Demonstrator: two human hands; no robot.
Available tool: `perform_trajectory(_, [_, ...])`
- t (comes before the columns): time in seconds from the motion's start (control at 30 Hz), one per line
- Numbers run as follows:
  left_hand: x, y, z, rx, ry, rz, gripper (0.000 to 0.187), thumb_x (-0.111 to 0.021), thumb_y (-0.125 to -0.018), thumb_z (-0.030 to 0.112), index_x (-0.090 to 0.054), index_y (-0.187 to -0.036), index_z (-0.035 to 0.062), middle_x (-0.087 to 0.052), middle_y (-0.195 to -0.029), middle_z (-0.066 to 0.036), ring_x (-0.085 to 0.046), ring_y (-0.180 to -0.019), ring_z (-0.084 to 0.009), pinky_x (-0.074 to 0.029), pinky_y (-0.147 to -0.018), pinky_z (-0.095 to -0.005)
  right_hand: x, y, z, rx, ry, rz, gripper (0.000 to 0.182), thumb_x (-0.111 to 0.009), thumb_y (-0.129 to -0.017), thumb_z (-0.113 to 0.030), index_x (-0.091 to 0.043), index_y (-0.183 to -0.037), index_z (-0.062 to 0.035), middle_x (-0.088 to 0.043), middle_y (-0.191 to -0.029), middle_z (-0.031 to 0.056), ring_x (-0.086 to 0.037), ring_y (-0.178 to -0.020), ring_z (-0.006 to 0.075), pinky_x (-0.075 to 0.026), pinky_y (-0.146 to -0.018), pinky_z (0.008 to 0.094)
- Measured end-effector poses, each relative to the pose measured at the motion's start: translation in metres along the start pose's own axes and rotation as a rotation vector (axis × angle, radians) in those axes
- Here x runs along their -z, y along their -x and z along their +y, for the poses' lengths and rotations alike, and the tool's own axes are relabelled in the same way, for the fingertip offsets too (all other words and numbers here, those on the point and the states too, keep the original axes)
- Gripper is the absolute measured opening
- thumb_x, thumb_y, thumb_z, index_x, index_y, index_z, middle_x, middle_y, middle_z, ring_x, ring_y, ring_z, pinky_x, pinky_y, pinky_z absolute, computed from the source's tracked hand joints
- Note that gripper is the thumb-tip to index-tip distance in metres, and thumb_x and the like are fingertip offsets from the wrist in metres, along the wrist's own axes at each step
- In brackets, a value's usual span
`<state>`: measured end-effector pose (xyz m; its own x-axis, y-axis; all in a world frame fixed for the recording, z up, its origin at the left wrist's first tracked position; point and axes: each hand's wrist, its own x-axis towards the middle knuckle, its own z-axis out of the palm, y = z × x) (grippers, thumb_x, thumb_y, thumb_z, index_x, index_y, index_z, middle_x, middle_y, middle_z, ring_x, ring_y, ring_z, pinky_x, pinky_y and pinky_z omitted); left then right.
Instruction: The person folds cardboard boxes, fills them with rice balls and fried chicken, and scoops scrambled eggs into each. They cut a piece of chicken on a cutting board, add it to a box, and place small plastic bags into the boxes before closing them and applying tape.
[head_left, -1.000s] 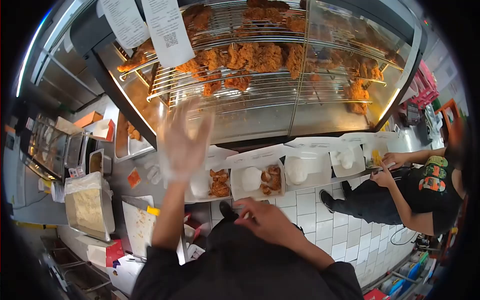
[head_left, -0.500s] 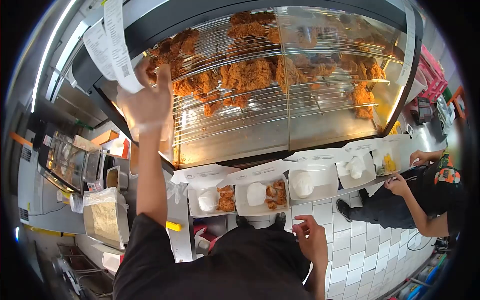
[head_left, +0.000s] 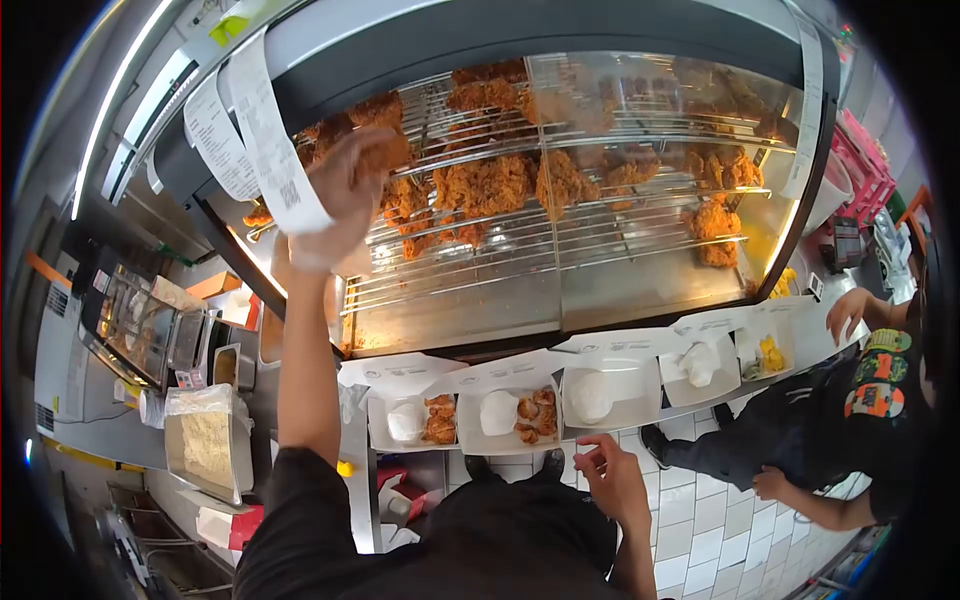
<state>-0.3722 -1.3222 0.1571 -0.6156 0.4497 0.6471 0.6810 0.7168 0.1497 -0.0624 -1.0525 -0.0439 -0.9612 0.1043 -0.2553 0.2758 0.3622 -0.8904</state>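
Note:
My left hand [head_left: 345, 205], in a clear glove, reaches into the heated display case [head_left: 460, 320] at its left side. Its fingers are closed on a blurred piece of fried chicken [head_left: 384, 151] above the wire rack. A hanging paper receipt [head_left: 275, 140] covers part of this hand. More fried chicken [head_left: 485, 187] lies on the racks. My right hand [head_left: 615, 482] hovers below the row of boxes, fingers loosely bent and apart, holding nothing. Near it stand an open box with a white mound and chicken pieces [head_left: 537, 415] and another box with only a white mound [head_left: 592, 397].
Several open white boxes line the ledge in front of the case. At right, a co-worker's hand [head_left: 848, 310] is beside the ledge. A tray of pale crumbs [head_left: 208, 445] sits on the left counter. Glass [head_left: 640, 230] covers the case's right half.
My left hand has moved right and closed on a chicken piece. My right hand has barely moved. The view has shifted slightly, and the co-worker's hands have moved apart.

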Motion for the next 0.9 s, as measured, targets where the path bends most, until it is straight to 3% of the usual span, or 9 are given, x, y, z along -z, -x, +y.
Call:
perform_trajectory(0.07, [-0.003,0.028,0.038,-0.042,0.084,0.132,0.046,-0.057,-0.084,-0.005,-0.054,-0.128,0.0085,-0.062,-0.123,-0.012,-0.063,-0.109,-0.0271,-0.05,-0.091,-0.0324,-0.002,-0.003,0.001,0.002,0.001,-0.033,0.021,-0.065,-0.09,-0.016,-0.061,-0.108,-0.0048,-0.07,-0.079,0.0123,-0.068,-0.069,0.0251,-0.052,-0.062,0.0343])
perform_trajectory(0.13, [0.01,0.073,0.086,0.31,0.423,0.125,0.045,-0.057,-0.09,0.001,-0.046,-0.134,0.001,-0.06,-0.126,-0.02,-0.061,-0.114,-0.0332,-0.051,-0.091,-0.0396,-0.011,-0.011,-0.001,0.004,0.024,-0.093,0.022,-0.066,-0.09,-0.016,-0.061,-0.109,-0.0049,-0.07,-0.08,0.0125,-0.068,-0.07,0.0253,-0.052,-0.063,0.0341])
perform_trajectory(0.23, [0.021,0.157,0.093,0.94,1.826,0.15,0.05,-0.055,-0.095,0.018,-0.041,-0.136,-0.0051,-0.061,-0.12,-0.025,-0.064,-0.108,-0.0303,-0.054,-0.076,-0.0396,-0.032,-0.022,-0.022,0.069,0.086,-0.286,0.024,-0.066,-0.09,-0.018,-0.061,-0.111,-0.0052,-0.071,-0.081,0.0125,-0.068,-0.071,0.0241,-0.052,-0.065,0.0332])
perform_trajectory(0.3, [0.025,0.221,0.097,1.304,1.96,0.403,0.047,-0.058,-0.093,0.019,-0.046,-0.132,-0.0038,-0.066,-0.109,-0.019,-0.066,-0.098,-0.0247,-0.053,-0.073,-0.0366,-0.058,-0.035,-0.038,0.135,0.054,-0.458,0.025,-0.065,-0.091,-0.019,-0.061,-0.111,-0.0047,-0.071,-0.081,0.0114,-0.069,-0.072,0.0215,-0.053,-0.066,0.0327])
perform_trajectory(0.53, [0.061,0.52,0.049,1.733,0.082,0.87,0.033,-0.066,-0.088,0.024,-0.058,-0.108,-0.0013,-0.065,-0.088,-0.007,-0.06,-0.068,-0.0147,-0.05,-0.059,-0.0278,-0.23,-0.053,-0.099,0.435,0.172,-1.122,0.021,-0.063,-0.091,-0.017,-0.061,-0.107,-0.0032,-0.071,-0.084,0.0141,-0.07,-0.078,0.0216,-0.053,-0.072,0.0307])
perform_trajectory(0.63, [0.093,0.59,0.004,1.884,0.004,0.832,0.038,-0.063,-0.085,0.026,-0.059,-0.111,-0.0012,-0.067,-0.081,-0.011,-0.063,-0.063,-0.0171,-0.051,-0.059,-0.0314,-0.367,-0.043,-0.105,0.728,0.306,-1.088,0.026,-0.063,-0.09,-0.014,-0.056,-0.111,-0.0006,-0.067,-0.087,0.0149,-0.066,-0.081,0.03,-0.052,-0.075,0.039])
perform_trajectory(0.73, [0.08,0.652,-0.042,1.764,-0.186,0.405,0.042,-0.069,-0.08,0.024,-0.06,-0.115,0.0022,-0.068,-0.085,-0.018,-0.067,-0.079,-0.031,-0.052,-0.073,-0.0416,-0.487,-0.044,-0.092,1.056,0.55,-0.704,0.045,-0.064,-0.084,-0.01,-0.046,-0.123,0.0025,-0.057,-0.108,0.0232,-0.055,-0.099,0.0416,-0.047,-0.088,0.0451])
perform_trajectory(0.83, [0.092,0.632,-0.039,1.693,-0.779,0.329,0.043,-0.074,-0.078,0.028,-0.063,-0.109,0.0012,-0.067,-0.091,-0.018,-0.064,-0.089,-0.0348,-0.05,-0.08,-0.0439,-0.546,-0.062,-0.059,0.926,0.739,-0.719,0.052,-0.063,-0.081,-0.008,-0.041,-0.126,0.004,-0.047,-0.116,0.0261,-0.047,-0.105,0.0446,-0.041,-0.095,0.0472])
perform_trajectory(0.9, [0.076,0.657,-0.041,1.741,-0.411,0.702,0.049,-0.078,-0.075,0.027,-0.061,-0.114,0.0013,-0.064,-0.103,-0.021,-0.062,-0.093,-0.0356,-0.05,-0.082,-0.0427,-0.536,-0.064,-0.059,0.966,0.767,-0.706,0.05,-0.061,-0.082,-0.007,-0.041,-0.126,0.0035,-0.051,-0.113,0.0266,-0.05,-0.103,0.0439,-0.043,-0.093,0.0487])
